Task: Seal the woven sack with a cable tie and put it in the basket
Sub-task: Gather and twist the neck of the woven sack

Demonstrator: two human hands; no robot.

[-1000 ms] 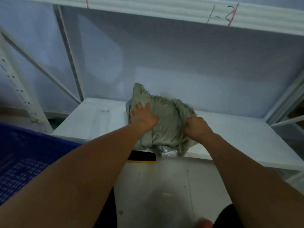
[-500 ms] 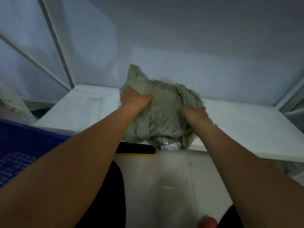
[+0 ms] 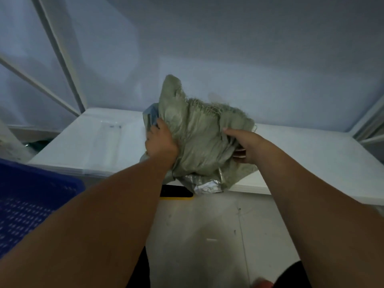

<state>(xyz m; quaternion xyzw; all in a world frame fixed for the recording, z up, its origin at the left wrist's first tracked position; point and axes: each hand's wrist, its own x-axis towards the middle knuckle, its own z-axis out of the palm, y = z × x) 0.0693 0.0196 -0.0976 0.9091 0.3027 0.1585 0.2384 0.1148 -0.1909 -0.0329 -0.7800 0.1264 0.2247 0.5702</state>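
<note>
A grey-green woven sack (image 3: 199, 138) with a frayed top edge stands bunched on the white shelf board (image 3: 311, 154), near its front edge. My left hand (image 3: 161, 142) grips the sack's left side. On the right side, my right hand (image 3: 244, 145) pinches gathered fabric. Silver packaging (image 3: 204, 185) pokes out under the sack's lower edge, and a bluish packet (image 3: 150, 115) shows behind its left side. The blue plastic basket (image 3: 31, 200) sits at the lower left. No cable tie is visible.
A black and yellow object (image 3: 176, 193) lies just under the shelf's front edge. White rack uprights (image 3: 60, 53) and braces stand at the left, another upright at the far right. Grey floor (image 3: 207, 235) lies below between my arms.
The sack's fabric has been gathered and lifted taller. My left hand shifted from the sack's top front to its left side; my right hand moved round to its right side. The view tilted down.
</note>
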